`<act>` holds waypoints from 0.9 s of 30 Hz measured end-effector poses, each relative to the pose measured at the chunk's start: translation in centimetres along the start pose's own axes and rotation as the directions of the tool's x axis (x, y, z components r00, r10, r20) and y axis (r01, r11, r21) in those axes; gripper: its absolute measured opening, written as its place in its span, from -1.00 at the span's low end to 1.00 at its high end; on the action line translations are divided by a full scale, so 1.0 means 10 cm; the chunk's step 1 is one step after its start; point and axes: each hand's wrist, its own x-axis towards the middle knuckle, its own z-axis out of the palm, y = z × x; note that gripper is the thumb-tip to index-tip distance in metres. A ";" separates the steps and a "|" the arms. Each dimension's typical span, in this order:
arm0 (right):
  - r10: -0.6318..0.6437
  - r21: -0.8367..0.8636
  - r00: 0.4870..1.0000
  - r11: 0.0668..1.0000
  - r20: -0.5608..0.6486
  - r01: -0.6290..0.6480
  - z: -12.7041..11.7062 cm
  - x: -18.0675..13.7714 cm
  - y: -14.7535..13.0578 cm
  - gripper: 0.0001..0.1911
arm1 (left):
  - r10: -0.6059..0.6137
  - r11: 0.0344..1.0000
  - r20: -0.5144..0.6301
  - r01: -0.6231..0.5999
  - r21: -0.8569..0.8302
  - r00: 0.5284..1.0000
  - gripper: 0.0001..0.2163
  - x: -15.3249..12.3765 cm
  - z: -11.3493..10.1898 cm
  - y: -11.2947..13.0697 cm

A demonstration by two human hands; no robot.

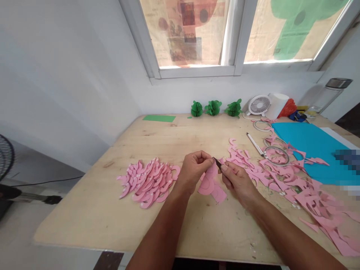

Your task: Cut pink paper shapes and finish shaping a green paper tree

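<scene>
Near the front middle of the table, my left hand point(197, 167) pinches the top of a pink paper piece point(208, 183) with curved lines drawn on it. My right hand point(237, 180) is closed around a small dark cutting tool, seemingly scissors point(217, 162), whose tip meets the paper by my left fingertips. Most of the tool is hidden in the fingers. To the left lies a heap of curved pink paper cutouts point(153, 180), some with white dots. Pink paper scraps point(281, 176) spread to the right of my right hand.
At the back stand three green paper balls point(213, 107), a green strip point(159, 118), a small white fan point(259, 105) and a glass bottle point(332, 95). Blue sheets point(315, 150), a white pen point(254, 144) and hoop-like rings point(277, 156) lie right. A wooden table point(126, 228) supports everything.
</scene>
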 end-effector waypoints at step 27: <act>0.056 0.137 0.966 0.990 -0.254 -0.021 -0.03 0.06 0.09 -0.66 | -0.005 0.929 -0.256 -0.090 -0.358 0.967 -0.84 0.09 0.06 -0.17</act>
